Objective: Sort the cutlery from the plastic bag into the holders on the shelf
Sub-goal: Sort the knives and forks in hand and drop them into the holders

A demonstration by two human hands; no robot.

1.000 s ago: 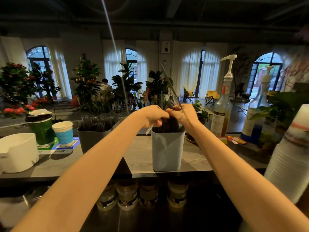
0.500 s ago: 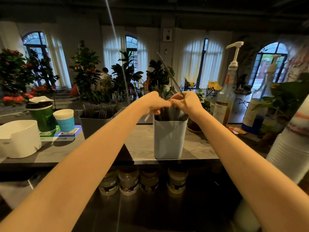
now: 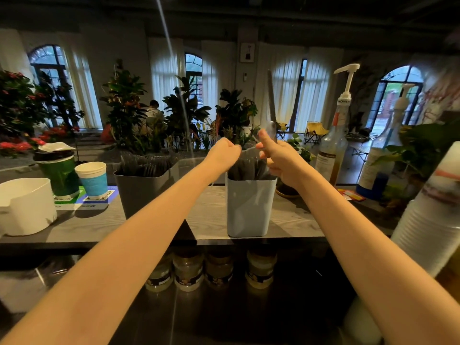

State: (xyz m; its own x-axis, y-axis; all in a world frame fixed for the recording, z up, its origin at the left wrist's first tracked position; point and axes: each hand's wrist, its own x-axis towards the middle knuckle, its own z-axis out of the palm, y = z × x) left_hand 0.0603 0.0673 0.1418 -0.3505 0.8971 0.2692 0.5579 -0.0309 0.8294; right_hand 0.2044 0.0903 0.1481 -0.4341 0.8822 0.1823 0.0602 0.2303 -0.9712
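Head view: both bare arms reach out over the shelf (image 3: 82,227) to the pale blue-grey holder (image 3: 250,210), which stands near the shelf's front edge.

Left hand (image 3: 224,155): over the holder's left rim, fingers curled into a fist. Cannot tell from here whether it pinches anything.

Right hand (image 3: 277,159): above the right rim, thumb raised, fingers curled round the lower end of a long pale cutlery piece (image 3: 271,100) that stands almost upright above it. The piece is blurred. A rounded clear shape beside the thumb hints at a spoon, not certain.

The holder is already packed with dark cutlery (image 3: 245,168), with glints of clear wrap among it. The dark grey holder (image 3: 144,192) just to its left is likewise full of dark handles. Plastic bag: cannot pick it out.

Judgement: the step in hand looks like seating this one piece in the holder where it belongs. Notes on doing it well:
- Check the piece's type against what each holder carries before letting go. A piece sorted wrong has to be fished out of a crowded bin.
- Find a gap among the handles and lower the piece straight down. Dropped from height, it may snag on the wraps or spring back out.
- Use the left hand to steady the rim or part the handles. This holder is tall, narrow and near the edge, so a sideways push could tip it.
- The syrup pump bottle (image 3: 333,150) stands near, to the right. Keep the wrist inboard when pulling back.
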